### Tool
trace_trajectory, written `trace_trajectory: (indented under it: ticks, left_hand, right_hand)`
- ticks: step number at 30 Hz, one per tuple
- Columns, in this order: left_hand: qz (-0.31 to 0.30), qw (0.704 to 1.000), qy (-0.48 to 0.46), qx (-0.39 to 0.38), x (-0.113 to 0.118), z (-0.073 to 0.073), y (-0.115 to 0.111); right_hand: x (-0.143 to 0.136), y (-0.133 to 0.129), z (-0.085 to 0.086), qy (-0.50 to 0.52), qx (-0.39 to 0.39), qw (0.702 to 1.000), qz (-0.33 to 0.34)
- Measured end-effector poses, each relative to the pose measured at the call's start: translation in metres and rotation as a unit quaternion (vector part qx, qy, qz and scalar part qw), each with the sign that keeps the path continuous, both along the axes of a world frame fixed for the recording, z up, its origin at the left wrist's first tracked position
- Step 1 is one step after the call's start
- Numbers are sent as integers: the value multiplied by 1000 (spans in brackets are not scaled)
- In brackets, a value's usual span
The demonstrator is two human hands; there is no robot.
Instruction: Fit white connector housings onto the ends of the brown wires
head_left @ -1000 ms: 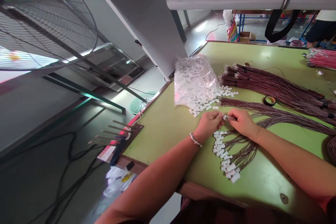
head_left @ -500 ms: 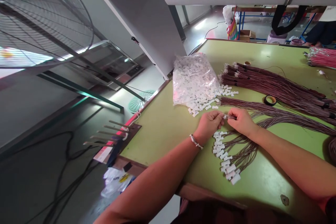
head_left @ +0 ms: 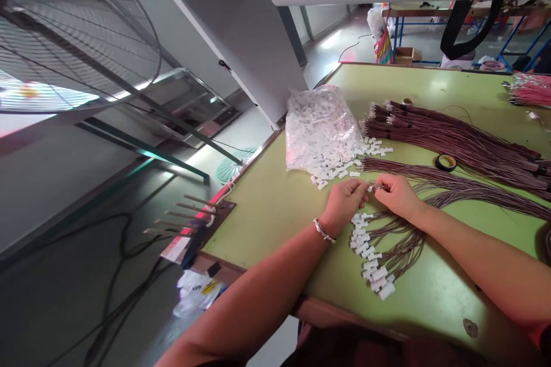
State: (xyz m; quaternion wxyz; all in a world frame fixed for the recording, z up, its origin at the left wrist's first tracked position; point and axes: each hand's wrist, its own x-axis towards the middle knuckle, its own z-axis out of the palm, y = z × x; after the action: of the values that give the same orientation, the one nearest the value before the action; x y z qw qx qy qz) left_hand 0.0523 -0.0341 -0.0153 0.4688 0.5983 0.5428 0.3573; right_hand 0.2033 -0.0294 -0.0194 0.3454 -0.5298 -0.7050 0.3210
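My left hand (head_left: 345, 200) pinches a small white connector (head_left: 369, 188) between thumb and fingers. Facing it, my right hand (head_left: 395, 194) is closed on thin brown wires (head_left: 379, 185) whose ends point at that connector. Just below the hands lies a fanned row of white connectors (head_left: 360, 238) with brown wires attached. A clear plastic bag (head_left: 321, 126) full of white connectors lies beyond my left hand, and loose connectors (head_left: 329, 175) spill from its mouth. Behind my right hand stretch long brown wires (head_left: 430, 175).
Thick brown wire bundles (head_left: 451, 137), a black tape roll (head_left: 445, 162) and pink wires (head_left: 531, 89) lie on the green table (head_left: 258, 212). A pronged rack (head_left: 198, 215) sits at its left edge. A fan (head_left: 86, 34) stands upper left.
The camera view has shifted slightly. Both hands stay close together, and the wire ends by my right hand look a little more spread.
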Motion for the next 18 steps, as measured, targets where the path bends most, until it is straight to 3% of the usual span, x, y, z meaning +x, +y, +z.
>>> trace_trajectory:
  ticks: [5, 8, 10, 11, 12, 13, 16, 18]
  left_hand:
    - [-13, 999, 30, 16, -8, 0, 2]
    - [-170, 980, 82, 63, -19, 10, -2]
    - [-311, 938, 114, 100, -25, 19, -5]
    - [-350, 920, 129, 117, -27, 23, -6]
    - [-347, 916, 148, 136, -29, 25, -5]
    - [-303, 924, 172, 160, -30, 26, -2]
    - [-81, 930, 254, 253, -30, 19, 13]
    - [-60, 909, 286, 296, -28, 10, 25]
  right_hand:
    - [4, 4, -2, 58, -29, 998, 12]
    - [8, 8, 2, 149, -76, 986, -4]
    - [9, 10, 5, 192, -122, 974, -15]
    - [9, 10, 6, 201, -139, 970, -14]
    - [8, 11, 6, 206, -153, 967, -8]
    - [7, 11, 5, 212, -161, 964, -2]
    - [4, 10, 3, 245, -163, 956, 15]
    - [3, 10, 2, 236, -148, 960, 12]
